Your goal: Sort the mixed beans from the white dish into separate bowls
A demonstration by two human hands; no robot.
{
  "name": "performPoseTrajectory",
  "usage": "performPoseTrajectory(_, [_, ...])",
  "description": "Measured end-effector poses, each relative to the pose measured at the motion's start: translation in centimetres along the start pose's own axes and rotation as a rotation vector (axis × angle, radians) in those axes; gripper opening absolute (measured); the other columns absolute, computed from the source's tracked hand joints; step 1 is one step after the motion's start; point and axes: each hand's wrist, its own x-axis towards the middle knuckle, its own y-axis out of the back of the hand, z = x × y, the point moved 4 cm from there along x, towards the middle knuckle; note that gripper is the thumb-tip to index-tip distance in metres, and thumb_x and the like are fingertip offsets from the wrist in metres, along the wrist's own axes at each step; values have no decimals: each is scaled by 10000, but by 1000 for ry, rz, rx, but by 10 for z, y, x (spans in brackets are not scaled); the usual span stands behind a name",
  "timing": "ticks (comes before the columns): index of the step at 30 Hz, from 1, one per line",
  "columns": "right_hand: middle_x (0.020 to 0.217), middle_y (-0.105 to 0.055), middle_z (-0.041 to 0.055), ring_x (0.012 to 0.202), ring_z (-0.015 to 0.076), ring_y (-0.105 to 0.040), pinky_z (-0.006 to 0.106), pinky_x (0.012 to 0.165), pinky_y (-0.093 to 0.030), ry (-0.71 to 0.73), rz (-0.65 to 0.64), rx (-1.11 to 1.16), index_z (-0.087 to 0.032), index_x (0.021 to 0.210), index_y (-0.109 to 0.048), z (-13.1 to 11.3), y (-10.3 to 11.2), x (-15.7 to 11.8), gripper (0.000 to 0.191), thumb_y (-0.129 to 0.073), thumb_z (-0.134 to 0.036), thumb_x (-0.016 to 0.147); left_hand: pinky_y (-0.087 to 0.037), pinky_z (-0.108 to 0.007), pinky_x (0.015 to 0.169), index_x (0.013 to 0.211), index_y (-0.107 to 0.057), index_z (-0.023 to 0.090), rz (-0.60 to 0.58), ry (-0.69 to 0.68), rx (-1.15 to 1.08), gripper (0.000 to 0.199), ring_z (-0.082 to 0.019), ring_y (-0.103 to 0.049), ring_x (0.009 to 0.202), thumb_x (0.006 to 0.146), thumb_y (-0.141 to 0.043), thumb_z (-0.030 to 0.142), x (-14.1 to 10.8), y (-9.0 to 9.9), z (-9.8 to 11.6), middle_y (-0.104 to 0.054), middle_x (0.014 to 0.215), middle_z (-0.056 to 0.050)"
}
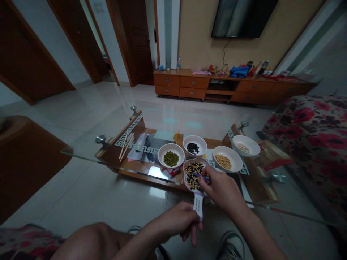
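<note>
My left hand [179, 220] is shut on the paper-wrapped handle [198, 206] of a white lobed dish [187, 180] heaped with mixed black and yellow beans [193, 176]. My right hand [219, 189] pinches a thin blue tool [202, 176], perhaps tweezers, whose tip sits among those beans. Beyond the dish stand several white bowls: one of green mung beans [171, 158], one of black beans [195, 146], one of yellow soybeans [227, 160], and one of pale grains [245, 145].
The bowls rest on a glass-topped coffee table [135, 162] with a wooden shelf beneath. Chopsticks [126, 146] and papers [138, 146] lie at its left. A floral sofa [311, 130] lines the right; a wooden TV cabinet [230, 86] stands far back.
</note>
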Motion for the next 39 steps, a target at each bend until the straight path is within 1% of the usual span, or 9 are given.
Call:
performPoseTrajectory(4, [738,-643,22,607,139,-561,245,522,-202,14,-100,-5,-215,823,-558,-3,-2,-2,129,-490,-324,812,-233,-211,345,705,-569,153,1,-13,-3,200,-90,-366,286,718,-392,247,1,1,-2,-557,436,9])
performPoseTrajectory(8, [724,-624,23,600,131,-540,247,524,-186,8,-135,-2,-209,817,-558,-3,-4,-3,137,-490,-328,814,-244,-211,355,712,-565,149,-1,-14,-18,197,-92,-380,293,716,-392,243,1,1,-2,-555,435,10])
performPoseTrajectory(15, [716,-617,21,572,116,-528,252,519,-188,25,-115,26,-205,816,-569,-1,-8,-2,130,-496,-312,816,-241,-213,365,720,-565,148,-4,-11,-14,197,-87,-375,297,728,-395,245,1,1,-2,-557,441,9])
performPoseTrajectory(26, [678,-616,20,570,130,-530,262,519,-177,55,-114,26,-203,795,-559,-3,-11,-1,118,-485,-292,818,-238,-215,368,720,-565,152,-3,2,-3,197,-86,-368,299,741,-396,251,0,1,-1,-553,444,12])
performPoseTrajectory(30, [702,-623,26,596,141,-547,260,527,-187,43,-128,23,-200,807,-558,-3,-10,-2,121,-482,-294,817,-238,-212,380,715,-565,144,10,19,10,202,-79,-363,303,755,-403,258,0,1,-1,-557,444,7])
performPoseTrajectory(39, [699,-626,16,575,122,-543,242,506,-202,14,-139,14,-208,798,-575,-3,-8,-2,134,-491,-309,826,-251,-208,356,708,-561,152,8,-4,-3,190,-89,-378,294,707,-389,233,0,0,0,-548,428,13])
